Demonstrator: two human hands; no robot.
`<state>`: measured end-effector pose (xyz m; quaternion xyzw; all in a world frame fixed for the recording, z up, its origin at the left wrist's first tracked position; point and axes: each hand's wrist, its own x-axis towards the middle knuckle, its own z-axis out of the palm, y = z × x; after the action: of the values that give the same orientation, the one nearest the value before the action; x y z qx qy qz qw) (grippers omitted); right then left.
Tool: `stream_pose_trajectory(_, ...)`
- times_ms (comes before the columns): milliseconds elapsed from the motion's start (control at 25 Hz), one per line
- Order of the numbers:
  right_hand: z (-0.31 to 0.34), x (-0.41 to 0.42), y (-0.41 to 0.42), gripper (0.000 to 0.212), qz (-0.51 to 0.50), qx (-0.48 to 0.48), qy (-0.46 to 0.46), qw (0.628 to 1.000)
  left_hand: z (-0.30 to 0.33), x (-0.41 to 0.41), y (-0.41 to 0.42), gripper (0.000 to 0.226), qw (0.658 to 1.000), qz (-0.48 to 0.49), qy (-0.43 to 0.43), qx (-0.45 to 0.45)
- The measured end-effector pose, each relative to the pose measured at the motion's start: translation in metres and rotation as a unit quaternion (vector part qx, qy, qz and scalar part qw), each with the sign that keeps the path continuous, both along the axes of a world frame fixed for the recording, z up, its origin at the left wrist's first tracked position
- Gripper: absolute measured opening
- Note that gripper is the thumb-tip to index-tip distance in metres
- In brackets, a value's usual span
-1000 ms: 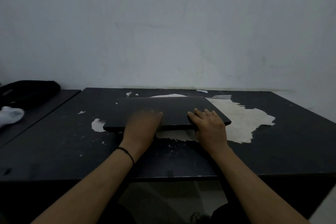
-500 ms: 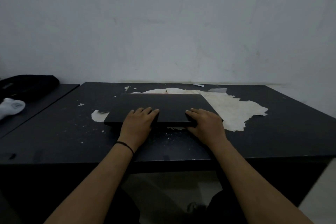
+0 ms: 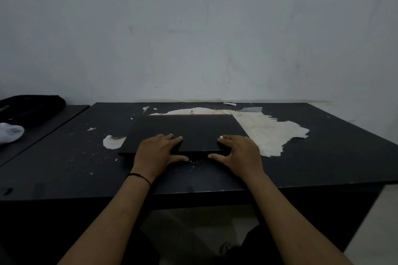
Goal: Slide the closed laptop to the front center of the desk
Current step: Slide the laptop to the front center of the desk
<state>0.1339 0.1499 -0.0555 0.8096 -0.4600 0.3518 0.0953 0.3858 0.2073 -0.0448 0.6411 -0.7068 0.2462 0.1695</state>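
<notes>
On the desk (image 3: 312, 168), both the left hand (image 3: 158, 153) and right hand (image 3: 239, 153) grip the closed laptop (image 3: 187, 131) at its 6 o'clock edge; fingertips partly hidden.

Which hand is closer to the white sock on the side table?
Left. The left hand grips the closed black laptop's near edge on the side facing the white sock; the right hand grips that edge farther away.

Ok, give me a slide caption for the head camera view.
Both hands, left hand and right hand, grip the near edge of a closed black laptop on a worn dark desk.
</notes>
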Motion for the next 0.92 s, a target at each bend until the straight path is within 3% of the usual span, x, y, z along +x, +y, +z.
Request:
stream_pose_trajectory(200, 0.002, 0.0, 0.0, 0.073, -0.004, 0.041, -0.007, 0.999, 0.002, -0.001, 0.003, 0.088, 0.998, 0.008, 0.042, 0.04)
stream_pose_trajectory(440, 0.003, 0.001, 0.002, 0.078, -0.021, 0.078, -0.016, 0.997, -0.003, 0.0, 0.006, 0.081, 0.994, 0.021, 0.103, 0.017)
stream_pose_trajectory(520, 0.001, 0.001, 0.002, 0.079, -0.028, 0.087, -0.048, 0.995, -0.005, 0.001, 0.007, 0.074, 0.981, 0.035, 0.189, -0.016)
stream_pose_trajectory(640, -0.002, 0.0, -0.005, 0.077, -0.094, 0.083, -0.087, 0.988, -0.011, 0.01, 0.005, 0.062, 0.964, 0.133, 0.218, -0.08)
stream_pose_trajectory(760, -0.006, -0.004, -0.015, 0.078, -0.194, 0.15, -0.111, 0.963, -0.015, 0.021, 0.004, 0.051, 0.906, 0.268, 0.322, -0.062)
stream_pose_trajectory(840, -0.008, -0.007, -0.019, 0.081, -0.194, 0.188, -0.118, 0.955, -0.015, 0.026, 0.006, 0.055, 0.876, 0.295, 0.379, -0.042)
stream_pose_trajectory(920, -0.006, -0.013, -0.02, 0.08, -0.158, 0.219, -0.16, 0.95, -0.015, 0.026, 0.005, 0.056, 0.879, 0.281, 0.384, -0.04)
